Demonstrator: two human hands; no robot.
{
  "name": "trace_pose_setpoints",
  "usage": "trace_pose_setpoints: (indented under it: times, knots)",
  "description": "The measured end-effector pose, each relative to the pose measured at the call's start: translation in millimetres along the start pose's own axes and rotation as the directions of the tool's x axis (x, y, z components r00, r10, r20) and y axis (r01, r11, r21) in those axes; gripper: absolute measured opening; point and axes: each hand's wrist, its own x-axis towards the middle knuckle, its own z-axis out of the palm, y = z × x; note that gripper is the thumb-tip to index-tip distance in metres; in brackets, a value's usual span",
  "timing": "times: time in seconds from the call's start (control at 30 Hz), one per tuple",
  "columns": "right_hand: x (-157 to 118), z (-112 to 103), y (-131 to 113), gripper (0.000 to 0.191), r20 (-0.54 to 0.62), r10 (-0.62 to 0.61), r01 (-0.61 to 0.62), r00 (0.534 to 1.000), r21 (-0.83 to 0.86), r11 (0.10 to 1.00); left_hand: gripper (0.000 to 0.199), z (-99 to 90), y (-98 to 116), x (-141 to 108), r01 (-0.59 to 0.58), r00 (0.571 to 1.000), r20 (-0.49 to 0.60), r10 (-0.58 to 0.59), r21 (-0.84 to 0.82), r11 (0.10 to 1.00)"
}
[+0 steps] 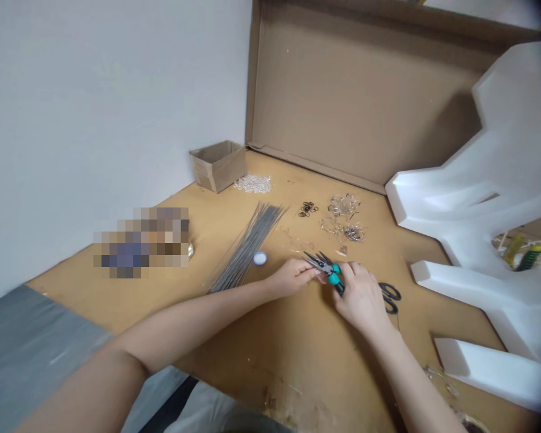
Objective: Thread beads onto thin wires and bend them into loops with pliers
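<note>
Low over a tan fibreboard desk [261, 367], a person's right hand [360, 299] wraps the teal handles of long-nose pliers [328, 267], its grip clamped firmly on them, while the left hand [292, 277] brings its fingers together at the steel nose; anything held there is too small to make out, and a second tool may overlap the first. Working with both hands close together and the pliers low over the desk gives a steady hold for fine work. Just left of the pliers, a white round cap [260, 258] sits beside a long bundle of thin grey rods [247, 246]. Beyond the pliers lie black rubber rings [308, 208] and tangled clear loops [342, 205], with clear beads [252, 183] and a small cardboard box [218, 166] farther off. Just right of the pliers rest black-handled scissors [390, 297], and well right of them stand white foam blocks [478, 240].
</note>
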Motion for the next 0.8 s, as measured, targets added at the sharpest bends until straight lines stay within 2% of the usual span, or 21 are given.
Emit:
trace_pose_setpoints:
  times: [0.1, 0.2, 0.27, 0.37, 0.47, 0.57, 0.8]
  knots:
    - [0, -7, 5, 0.04, 0.143, 0.002, -0.042, 0.99, 0.273, 0.961, 0.024, -0.4, 7, 2, 0.092, 0.993, 0.078, -0.085, -0.09, 0.992]
    - [1, -20, 11, 0.037, 0.307, -0.079, -0.095, 0.948, 0.514, 0.853, 0.024, -2.1, 23, 3, 0.207, 0.971, 0.152, -0.185, -0.149, 0.967]
    - [1, -28, 16, 0.034, 0.362, -0.14, -0.128, 0.921, 0.624, 0.771, 0.027, -4.4, 36, 4, 0.244, 0.959, 0.194, -0.209, -0.179, 0.953]
    - [2, -37, 23, 0.032, 0.382, -0.206, -0.168, 0.901, 0.745, 0.646, 0.027, -9.2, 56, 6, 0.249, 0.956, 0.206, -0.209, -0.194, 0.949]
    - [1, -40, 28, 0.028, 0.413, -0.231, -0.227, 0.881, 0.797, 0.559, 0.025, -13.3, 68, 9, 0.262, 0.95, 0.209, -0.231, -0.136, 0.955]
    - [1, -41, 30, 0.025, 0.434, -0.227, -0.269, 0.872, 0.812, 0.518, 0.024, -15.1, 72, 9, 0.279, 0.94, 0.229, -0.254, -0.086, 0.956]
    - [1, -40, 26, 0.019, 0.443, -0.18, -0.291, 0.878, 0.794, 0.534, 0.024, -16.8, 76, 7, 0.295, 0.932, 0.232, -0.28, -0.028, 0.955]
